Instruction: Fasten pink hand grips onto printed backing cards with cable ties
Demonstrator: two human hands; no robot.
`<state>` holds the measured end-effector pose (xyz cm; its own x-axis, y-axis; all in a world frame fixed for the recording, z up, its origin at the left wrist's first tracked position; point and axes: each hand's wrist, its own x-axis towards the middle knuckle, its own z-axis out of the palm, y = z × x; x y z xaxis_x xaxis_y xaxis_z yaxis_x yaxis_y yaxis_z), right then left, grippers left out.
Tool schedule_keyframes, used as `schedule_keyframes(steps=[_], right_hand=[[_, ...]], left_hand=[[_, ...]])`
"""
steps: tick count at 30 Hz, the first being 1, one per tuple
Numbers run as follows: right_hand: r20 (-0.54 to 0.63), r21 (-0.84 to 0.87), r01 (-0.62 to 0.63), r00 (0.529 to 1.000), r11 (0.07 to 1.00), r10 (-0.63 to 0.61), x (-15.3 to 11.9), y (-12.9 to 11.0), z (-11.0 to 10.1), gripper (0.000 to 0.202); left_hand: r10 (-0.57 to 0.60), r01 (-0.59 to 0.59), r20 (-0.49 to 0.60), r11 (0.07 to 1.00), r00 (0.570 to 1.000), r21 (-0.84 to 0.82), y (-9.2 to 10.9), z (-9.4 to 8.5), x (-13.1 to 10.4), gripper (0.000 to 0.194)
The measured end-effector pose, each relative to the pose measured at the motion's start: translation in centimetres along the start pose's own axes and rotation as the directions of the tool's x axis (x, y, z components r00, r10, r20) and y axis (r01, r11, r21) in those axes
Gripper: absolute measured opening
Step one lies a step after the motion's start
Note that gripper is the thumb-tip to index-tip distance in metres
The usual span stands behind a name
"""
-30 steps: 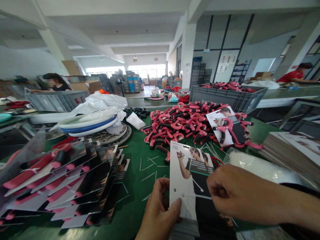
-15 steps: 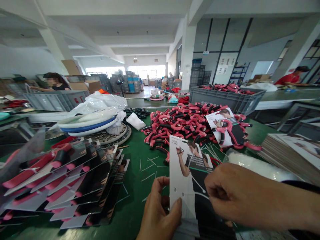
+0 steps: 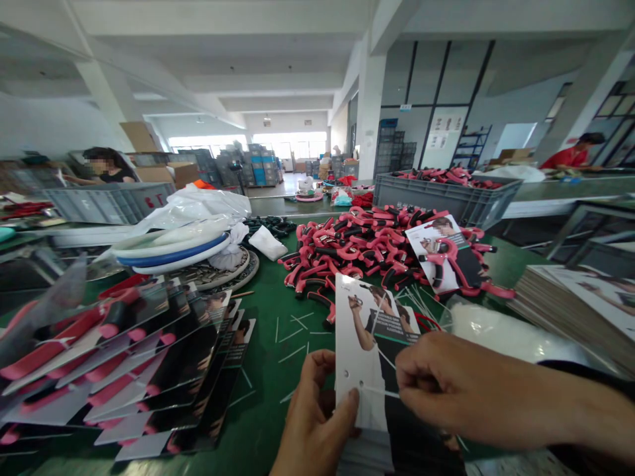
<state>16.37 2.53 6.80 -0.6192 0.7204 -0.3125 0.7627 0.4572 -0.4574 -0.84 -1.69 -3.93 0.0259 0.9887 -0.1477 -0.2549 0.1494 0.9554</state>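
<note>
My left hand [image 3: 317,416] pinches the left edge of a printed backing card [image 3: 354,350], thumb on its front near two punched holes. The card stands upright above a stack of similar cards. In front of it, my closed right hand [image 3: 436,377] grips thin white cable ties [image 3: 381,390]. One tie reaches left to the right-hand hole; whether its tip is inside I cannot tell. Another sticks up across the card's picture. Behind lies a heap of pink and black hand grips [image 3: 357,241], one resting on a separate card [image 3: 466,258].
Carded grips [image 3: 198,370] are stacked at left, near hoop-shaped rings [image 3: 173,248]. Loose ties [image 3: 297,324] lie on the green table. At right are a plastic bag [image 3: 506,327] and a card stack [image 3: 560,304]. A grey crate [image 3: 446,198] stands behind; two people work farther off.
My right hand has shifted slightly left and down, bringing a tie to the card's hole. My left hand keeps its hold on the card.
</note>
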Motion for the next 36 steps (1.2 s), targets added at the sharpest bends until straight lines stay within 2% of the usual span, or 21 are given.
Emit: schedule_keyframes(steps=[3,6,10,12,15,17,21,24,27,30,33,36], right_hand=[[-0.031,0.037,0.017,0.999,0.999,-0.016,0.5,0.7,1.2,0.024],[-0.078,0.198,0.027,0.997,0.98,-0.012,1.0,2.4,3.2,0.025],[-0.032,0.5,-0.077,0.994,0.863,0.107,1.5,4.1,4.8,0.029],[0.024,0.588,-0.088,0.995,0.804,0.092,1.8,4.5,4.8,0.031],[0.082,0.715,-0.077,0.996,0.695,0.026,2.1,4.8,4.5,0.033],[0.121,0.782,-0.106,0.993,0.615,0.018,2.2,5.0,4.4,0.034],[0.154,0.821,-0.141,0.988,0.553,0.022,2.1,5.4,4.3,0.036],[0.156,0.884,-0.146,0.988,0.445,0.015,1.3,6.1,4.1,0.036],[0.114,0.933,-0.118,0.993,0.339,0.031,0.3,6.8,4.0,0.035],[0.062,0.959,-0.084,0.994,0.272,0.09,-0.7,7.2,4.2,0.031],[-0.006,0.966,-0.021,0.995,0.257,0.102,-1.5,7.4,4.8,0.029],[-0.097,0.94,0.062,0.991,0.334,0.089,-1.8,7.4,5.6,0.034]], left_hand=[[-0.125,0.132,0.054,0.979,0.991,-0.153,0.0,0.0,0.0,0.048],[-0.258,0.281,0.112,0.901,0.96,-0.33,-0.2,-0.3,0.1,0.056],[-0.324,0.349,0.133,0.834,0.937,-0.428,-0.6,-0.5,0.6,0.04],[-0.333,0.346,0.105,0.845,0.937,-0.408,-0.9,-0.3,0.9,0.038],[-0.317,0.319,0.065,0.88,0.946,-0.351,-1.4,0.0,1.4,0.047],[-0.278,0.279,0.052,0.905,0.959,-0.322,-1.8,0.3,1.9,0.05],[-0.156,0.15,-0.008,0.957,0.988,-0.248,-2.2,0.4,2.8,0.057],[-0.091,0.073,-0.068,0.97,0.993,-0.233,-2.5,0.0,3.2,0.062],[-0.087,0.061,-0.089,0.964,0.992,-0.26,-2.7,-0.4,3.3,0.061],[-0.091,0.06,-0.092,0.954,0.992,-0.292,-2.9,-0.4,3.2,0.057],[-0.109,0.072,-0.097,0.943,0.989,-0.325,-2.8,-0.2,3.2,0.053],[-0.133,0.084,-0.124,0.936,0.983,-0.342,-2.6,0.2,3.1,0.048]])
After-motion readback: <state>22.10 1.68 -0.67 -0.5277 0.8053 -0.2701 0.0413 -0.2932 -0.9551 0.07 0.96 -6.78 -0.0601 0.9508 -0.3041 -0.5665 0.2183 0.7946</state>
